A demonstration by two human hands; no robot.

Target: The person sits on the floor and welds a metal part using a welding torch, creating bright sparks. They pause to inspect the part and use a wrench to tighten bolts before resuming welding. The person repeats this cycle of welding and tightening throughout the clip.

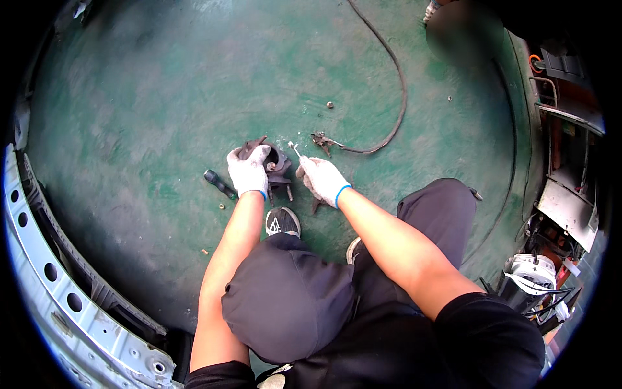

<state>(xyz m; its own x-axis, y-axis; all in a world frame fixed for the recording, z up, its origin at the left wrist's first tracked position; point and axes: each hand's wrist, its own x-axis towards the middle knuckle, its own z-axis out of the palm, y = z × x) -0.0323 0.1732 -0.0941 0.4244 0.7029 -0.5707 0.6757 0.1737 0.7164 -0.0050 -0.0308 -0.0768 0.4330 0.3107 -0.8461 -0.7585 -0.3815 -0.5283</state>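
Head view
Carrier: green painted floor (pixel 162 97), worn and scuffed, filling most of the frame
Left hand (pixel 249 172): white work glove with blue cuff; fingers clenched over the top left edge of the dark metal part (pixel 280 167), grasping it
Right hand (pixel 322 179): white work glove with blue cuff; closed around a thin metal tool (pixel 295 149), whose tip points up and left, just beside the right side of the metal part
Dark metal part: rests on the floor near its middle, directly ahead of the person's shoe (pixel 283 222), between the two hands; two short legs project from its lower side toward the shoe
Black handle (pixel 219 183): lies on the floor just left of the left hand, apart from it
Small dark piece (pixel 317 206): on the floor below the right hand; its kind cannot be told
Clamp-like fitting (pixel 321 141): on the floor above the right hand, joined to the end of the black cable (pixel 396 97)
Black cable: curves from the fitting toward the far edge of the floor
Small nut (pixel 330 104): loose on the floor beyond the fitting
Perforated metal panel (pixel 58 285): pale grey, runs along the left edge of the floor
Equipment with wires (pixel 538 272): at the right edge of the floor
Posture: person crouches, dark trousers, both forearms bare
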